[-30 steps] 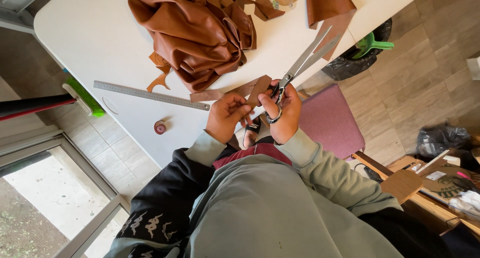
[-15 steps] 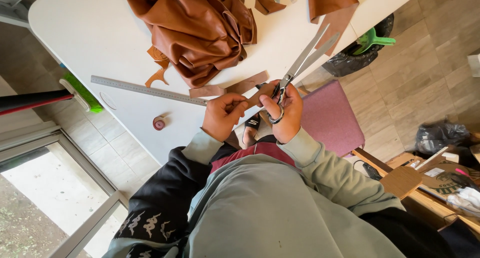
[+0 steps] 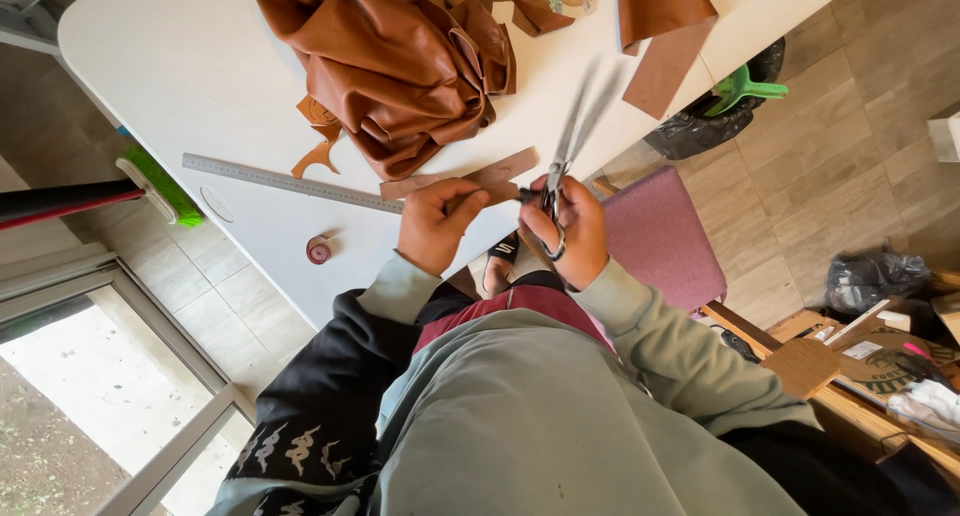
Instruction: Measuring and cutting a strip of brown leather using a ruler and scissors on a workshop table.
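Head view: scissors (image 3: 572, 141) blades motion-blurred, so how far apart they stand can't be told. The handles are half hidden inside the right hand (image 3: 565, 231), fingers curled shut through the loops, wrist bent, blades aimed away toward the leather heap (image 3: 395, 61). Left hand (image 3: 437, 223) pinches a brown leather strip (image 3: 478, 174), thumb on top; strip's near end hidden under the fingers. Strip lies at the counter (image 3: 180, 66) edge just below the heap, touching the steel ruler (image 3: 290, 182) end.
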